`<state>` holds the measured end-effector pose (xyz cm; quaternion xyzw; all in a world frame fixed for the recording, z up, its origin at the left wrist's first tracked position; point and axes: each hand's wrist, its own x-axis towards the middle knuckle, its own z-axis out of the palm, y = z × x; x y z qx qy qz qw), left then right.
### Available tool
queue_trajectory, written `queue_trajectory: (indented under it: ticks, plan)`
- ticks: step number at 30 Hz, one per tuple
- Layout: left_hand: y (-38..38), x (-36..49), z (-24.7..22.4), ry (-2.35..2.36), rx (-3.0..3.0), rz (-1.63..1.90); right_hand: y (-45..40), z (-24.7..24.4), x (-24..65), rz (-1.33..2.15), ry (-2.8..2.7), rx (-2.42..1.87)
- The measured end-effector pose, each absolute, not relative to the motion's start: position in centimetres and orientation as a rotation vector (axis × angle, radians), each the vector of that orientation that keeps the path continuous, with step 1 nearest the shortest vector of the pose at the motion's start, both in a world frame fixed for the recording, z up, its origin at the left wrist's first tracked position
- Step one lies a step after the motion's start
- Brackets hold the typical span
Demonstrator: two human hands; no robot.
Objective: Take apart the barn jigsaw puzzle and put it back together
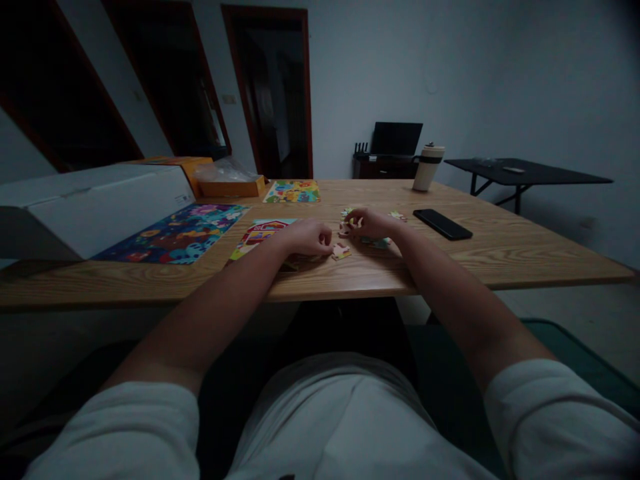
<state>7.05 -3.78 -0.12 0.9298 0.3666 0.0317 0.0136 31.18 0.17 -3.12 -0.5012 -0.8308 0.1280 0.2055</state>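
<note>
Grip: left hand (311, 237) curled, right hand (371, 223) arched — cannot tell whether either holds anything
Puzzle pieces (342, 252): several, flat, knobbed — on the wood-grained table (520, 257), near both hands
Picture sheets (193, 230): three, rectangular, brightly printed
Phone (443, 224): one, black, smooth slab
Tumbler (427, 171): one, cylindrical, dark-banded

Black rectangular phone (443, 224): lay right of the right hand (369, 223).
Cream cylindrical tumbler (427, 172): stood beyond that hand, rightward.
Black flat screen (397, 139): stood farther beyond.
</note>
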Motion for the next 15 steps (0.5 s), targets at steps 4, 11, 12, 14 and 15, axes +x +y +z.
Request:
queue_trajectory:
  ticks: [4, 11, 12, 14, 15]
  plan:
    - [-4.1, 7.5, -0.5, 1.03, 2.993, 0.175, 0.6, -3.3, 31.6, 0.542, -2.199, -1.33]
    - [-5.0, 8.2, -0.4, 0.885, 2.937, 0.203, 1.3, -3.3, 32.2, 0.721, -2.088, -1.29]
    - [-4.9, 8.1, -0.4, 0.886, 2.937, 0.199, 1.3, -3.3, 32.2, 0.757, -2.076, -1.284]
    - [-4.9, 8.1, -0.4, 0.893, 2.954, 0.221, 1.3, -3.2, 32.1, 0.83, -2.062, -1.271]
    - [-4.8, 8.2, -0.5, 0.897, 2.966, 0.228, 1.3, -3.2, 32.1, 0.854, -2.058, -1.273]
